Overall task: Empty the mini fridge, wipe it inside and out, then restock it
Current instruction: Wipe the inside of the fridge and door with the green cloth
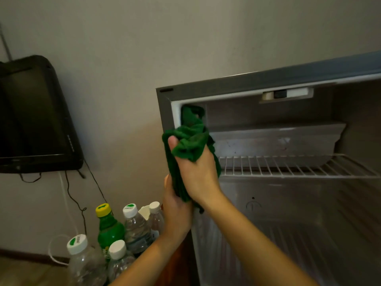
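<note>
Both hands are on the green cloth [189, 139]. The right hand [195, 170] is uppermost, fingers and thumb curled round the bunched middle. The left hand [177, 209] sits directly below it, clamped on the hanging tail. The cloth's long axis is near vertical. Its top end goes up past the right hand into the upper left inner corner of the mini fridge [268, 79], against the white door seal.

The fridge is open and looks emptied. Its cavity lies right of and beyond both hands, with the wire shelf [288, 166] just right of the right hand at about wrist level. The right hand is nearer the interior, so the wipe likely runs rightward or down from that corner, led by the right hand. Judging by this, it's the inside-wipe step and restocking isn't started.

The bottles [134, 223] stand clustered below and left of the left hand, outside the fridge. What they stand on is hidden.
</note>
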`<action>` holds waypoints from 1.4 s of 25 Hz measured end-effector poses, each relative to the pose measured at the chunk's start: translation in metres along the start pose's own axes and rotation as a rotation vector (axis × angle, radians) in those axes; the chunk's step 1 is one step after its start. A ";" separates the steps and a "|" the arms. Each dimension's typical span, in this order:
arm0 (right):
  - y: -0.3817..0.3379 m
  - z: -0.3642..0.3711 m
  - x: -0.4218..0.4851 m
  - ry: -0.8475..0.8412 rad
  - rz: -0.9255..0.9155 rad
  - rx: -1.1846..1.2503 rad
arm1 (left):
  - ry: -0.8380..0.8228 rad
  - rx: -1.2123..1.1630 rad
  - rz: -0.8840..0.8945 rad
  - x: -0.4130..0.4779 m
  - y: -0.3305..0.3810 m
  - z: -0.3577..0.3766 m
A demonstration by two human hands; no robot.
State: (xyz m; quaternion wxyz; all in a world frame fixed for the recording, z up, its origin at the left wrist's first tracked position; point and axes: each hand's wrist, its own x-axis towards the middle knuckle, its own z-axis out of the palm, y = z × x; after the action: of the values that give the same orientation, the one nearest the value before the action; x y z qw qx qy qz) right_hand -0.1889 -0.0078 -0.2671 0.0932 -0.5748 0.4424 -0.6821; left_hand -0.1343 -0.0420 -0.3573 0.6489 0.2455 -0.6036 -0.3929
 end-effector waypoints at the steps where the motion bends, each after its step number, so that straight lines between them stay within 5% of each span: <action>1: 0.001 -0.001 0.013 0.044 0.039 0.090 | -0.003 0.034 0.052 0.000 0.006 0.000; 6: -0.002 -0.014 0.030 0.136 0.303 0.195 | -0.020 0.077 0.092 0.003 0.012 0.004; 11: -0.008 -0.007 -0.005 0.092 -0.011 0.286 | 0.017 0.052 0.098 0.001 0.012 0.004; 18: 0.011 -0.018 0.044 0.213 0.258 0.144 | -0.009 0.084 0.083 0.002 0.018 0.006; 23: -0.010 -0.021 0.000 0.143 0.132 0.303 | -0.010 0.041 0.083 0.003 0.017 0.005; 30: 0.016 -0.047 0.113 0.088 0.428 0.061 | 0.005 0.067 0.038 0.003 0.010 0.003; 35: 0.016 -0.054 0.134 0.025 0.359 -0.309 | -0.052 0.079 0.002 -0.002 0.017 0.001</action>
State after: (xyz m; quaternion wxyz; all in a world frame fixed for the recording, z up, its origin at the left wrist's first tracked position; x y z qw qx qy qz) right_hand -0.2854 -0.0754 -0.1818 0.1185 -0.4857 0.6377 -0.5860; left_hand -0.1311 -0.0307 -0.3445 0.6232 0.2601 -0.6353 -0.3746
